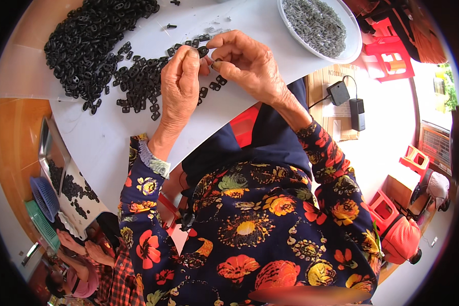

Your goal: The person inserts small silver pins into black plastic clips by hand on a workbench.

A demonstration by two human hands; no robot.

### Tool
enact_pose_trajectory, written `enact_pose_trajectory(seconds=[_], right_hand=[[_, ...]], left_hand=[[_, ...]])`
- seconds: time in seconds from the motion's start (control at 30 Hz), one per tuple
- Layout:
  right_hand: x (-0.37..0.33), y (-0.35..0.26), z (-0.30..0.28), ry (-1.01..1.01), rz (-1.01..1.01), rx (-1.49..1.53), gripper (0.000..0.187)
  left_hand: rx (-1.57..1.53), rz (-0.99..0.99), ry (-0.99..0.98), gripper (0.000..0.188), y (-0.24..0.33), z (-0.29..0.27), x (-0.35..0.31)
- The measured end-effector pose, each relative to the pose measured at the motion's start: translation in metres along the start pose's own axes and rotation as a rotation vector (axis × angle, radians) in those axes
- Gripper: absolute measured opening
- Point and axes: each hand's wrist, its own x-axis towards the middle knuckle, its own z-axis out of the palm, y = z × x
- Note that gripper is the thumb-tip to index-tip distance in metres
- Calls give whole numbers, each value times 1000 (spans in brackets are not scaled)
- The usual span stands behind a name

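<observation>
Over the white table, my left hand (181, 81) pinches a small black plastic piece (203, 51) between thumb and fingers. My right hand (250, 66) comes in close from the right, its index fingertip beside that piece. The thumb and curled fingers of this hand are drawn together; what they hold, if anything, is too small to make out. Flat black two-holed pieces (140, 81) lie spread just left of my left hand, and a few more lie under both hands. Behind them rises a large heap of similar black pieces (86, 41).
A round white tub (354, 38) of small clear plastic pieces stands at the far right of the table (102, 137). Right of my lap lies a cardboard box (347, 130) with black power adapters (338, 93). Red stools (390, 56) and other people are around; colanders (43, 199) sit at left.
</observation>
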Motion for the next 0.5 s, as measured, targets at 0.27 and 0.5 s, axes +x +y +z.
enact_pose_trajectory(seconds=[0.27, 0.5], right_hand=[[0, -2, 1, 14, 19, -25, 34], [-1, -2, 2, 28, -16, -33, 33]], left_hand=[[0, -22, -9, 27, 5, 0, 0], [-19, -31, -12, 27, 4, 2, -1]])
